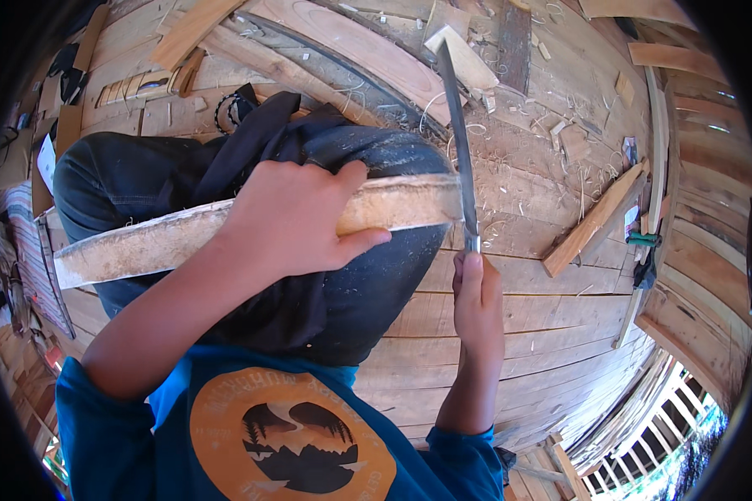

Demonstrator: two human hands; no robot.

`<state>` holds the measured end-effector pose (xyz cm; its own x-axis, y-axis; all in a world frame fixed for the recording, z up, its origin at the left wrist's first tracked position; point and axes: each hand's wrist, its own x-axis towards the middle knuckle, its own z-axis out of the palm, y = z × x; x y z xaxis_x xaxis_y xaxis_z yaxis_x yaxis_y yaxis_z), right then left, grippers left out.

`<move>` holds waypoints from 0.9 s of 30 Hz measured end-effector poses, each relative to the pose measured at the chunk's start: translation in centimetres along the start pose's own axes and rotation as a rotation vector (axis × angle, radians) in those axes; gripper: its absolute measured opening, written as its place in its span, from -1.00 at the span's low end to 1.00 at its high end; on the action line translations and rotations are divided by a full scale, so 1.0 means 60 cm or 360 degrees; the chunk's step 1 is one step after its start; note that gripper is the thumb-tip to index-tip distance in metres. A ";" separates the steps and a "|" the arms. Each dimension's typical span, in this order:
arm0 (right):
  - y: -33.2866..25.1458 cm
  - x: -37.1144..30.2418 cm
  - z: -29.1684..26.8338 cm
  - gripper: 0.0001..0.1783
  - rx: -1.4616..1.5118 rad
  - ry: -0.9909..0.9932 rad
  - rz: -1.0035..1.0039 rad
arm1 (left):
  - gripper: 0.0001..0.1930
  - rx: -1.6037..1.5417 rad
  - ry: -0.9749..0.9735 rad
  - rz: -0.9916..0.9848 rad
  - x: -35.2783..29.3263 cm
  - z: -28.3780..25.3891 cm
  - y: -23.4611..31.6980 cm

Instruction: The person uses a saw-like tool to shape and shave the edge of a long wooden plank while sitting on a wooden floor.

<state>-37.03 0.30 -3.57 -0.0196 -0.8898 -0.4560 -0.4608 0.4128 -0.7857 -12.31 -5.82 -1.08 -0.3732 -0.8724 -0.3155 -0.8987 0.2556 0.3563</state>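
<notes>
Across my lap lies a long, slightly curved pale wooden strip [150, 243] with a rough, brownish face. My left hand [284, 219] is closed over it near its right part, thumb along the near edge and some fingers out of sight on the far side. In my right hand [478, 294] is a long-bladed knife [458, 134], held by its handle with the blade pointing away from me. The blade stands upright in view against or very close to the strip's right end; whether they touch I cannot tell.
Dark trousers [376, 275] cover my bent legs under the strip. Shavings and offcuts litter the plank floor [526, 275]. Beyond my knees lie several boards [351, 46] and a pale wood block [464, 60]. A loose plank [593, 221] lies at right, near a wooden wall [710, 217].
</notes>
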 end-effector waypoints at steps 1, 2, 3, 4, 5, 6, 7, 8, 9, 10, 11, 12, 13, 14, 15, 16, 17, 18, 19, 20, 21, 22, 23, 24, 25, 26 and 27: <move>0.014 -0.025 -0.008 -0.45 -0.0061 -0.0020 0.0056 | -0.45 -0.0011 0.0019 -0.0002 -0.005 0.005 0.000; 0.024 -0.051 -0.020 -0.45 -0.0121 -0.0026 0.0107 | -0.45 -0.0018 0.0046 0.0006 -0.005 0.006 -0.001; 0.038 -0.084 -0.035 -0.47 -0.0081 -0.0043 0.0158 | -0.45 -0.0007 0.0031 0.0007 0.000 0.005 -0.003; 0.052 -0.115 -0.050 -0.49 -0.0039 -0.0057 0.0222 | -0.45 0.0002 0.0004 0.0012 0.007 0.001 -0.002; 0.059 -0.135 -0.056 -0.49 -0.0035 -0.0066 0.0228 | -0.44 0.0018 -0.0034 0.0011 0.006 -0.002 0.000; 0.063 -0.152 -0.060 -0.50 -0.0030 -0.0076 0.0235 | -0.44 0.0021 -0.0031 -0.0006 0.000 0.000 0.002; 0.062 -0.162 -0.061 -0.50 -0.0031 -0.0048 0.0234 | -0.44 0.0022 -0.0008 0.0010 0.000 0.000 0.005; 0.061 -0.159 -0.056 -0.50 -0.0041 -0.0047 0.0224 | -0.44 0.0022 0.0014 0.0024 -0.001 0.001 0.006; 0.059 -0.144 -0.047 -0.51 -0.0051 -0.0049 0.0213 | -0.44 0.0010 0.0021 0.0035 -0.003 0.004 0.005; 0.052 -0.121 -0.041 -0.51 -0.0071 -0.0055 0.0186 | -0.44 -0.0005 0.0043 0.0037 -0.005 0.005 0.005; 0.044 -0.095 -0.030 -0.51 -0.0082 -0.0044 0.0118 | -0.44 -0.0014 0.0066 0.0029 -0.006 0.004 0.005; 0.036 -0.066 -0.019 -0.52 -0.0090 -0.0040 0.0045 | -0.44 -0.0032 0.0087 0.0039 -0.006 0.005 0.005; 0.027 -0.035 -0.013 -0.51 -0.0075 -0.0028 -0.0009 | -0.44 -0.0047 0.0109 0.0045 -0.006 0.008 0.003; 0.020 -0.008 -0.007 -0.50 -0.0057 -0.0016 -0.0055 | -0.44 -0.0063 0.0124 0.0053 -0.005 0.008 0.003; 0.015 0.006 -0.004 -0.48 -0.0039 -0.0004 -0.0102 | -0.44 -0.0043 0.0091 0.0058 0.000 0.003 0.002; 0.013 0.003 -0.003 -0.48 -0.0048 -0.0007 -0.0084 | -0.44 -0.0030 0.0048 0.0042 0.004 0.000 -0.001; 0.011 -0.004 -0.004 -0.49 -0.0058 -0.0007 -0.0064 | -0.43 -0.0018 0.0005 0.0030 0.004 -0.002 -0.002; 0.011 -0.015 -0.008 -0.49 -0.0067 -0.0004 -0.0043 | -0.43 -0.0014 0.0014 0.0012 -0.002 0.001 -0.001; 0.016 -0.035 -0.017 -0.49 -0.0116 -0.0036 0.0062 | -0.43 -0.0012 0.0025 0.0008 -0.006 0.005 0.000; 0.021 -0.062 -0.027 -0.48 -0.0106 -0.0037 0.0111 | -0.43 -0.0008 0.0033 0.0007 -0.008 0.008 0.001; 0.028 -0.091 -0.036 -0.48 -0.0098 -0.0040 0.0161 | -0.44 -0.0006 0.0032 0.0015 -0.005 0.005 -0.002; 0.038 -0.117 -0.046 -0.47 -0.0087 -0.0038 0.0220 | -0.44 -0.0005 0.0024 0.0030 0.002 0.001 -0.004; 0.046 -0.139 -0.052 -0.47 -0.0073 -0.0049 0.0239 | -0.44 0.0001 0.0008 0.0040 0.002 -0.002 -0.005; 0.055 -0.158 -0.056 -0.46 -0.0057 -0.0059 0.0259 | -0.44 -0.0011 0.0006 0.0017 -0.002 0.002 -0.002; 0.057 -0.169 -0.057 -0.46 -0.0045 -0.0040 0.0276 | -0.44 -0.0026 0.0016 0.0022 -0.003 0.004 0.002; 0.059 -0.168 -0.055 -0.47 -0.0044 -0.0043 0.0271 | -0.44 -0.0040 0.0026 0.0024 -0.004 0.006 0.005; 0.059 -0.156 -0.049 -0.47 -0.0043 -0.0048 0.0265 | -0.44 -0.0027 0.0028 0.0036 -0.005 0.007 0.003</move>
<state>-41.07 9.52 -0.89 -0.0712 -0.8030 -0.5917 -0.4772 0.5483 -0.6868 -12.43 -5.31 -1.32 -0.3894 -0.8736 -0.2919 -0.8860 0.2687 0.3779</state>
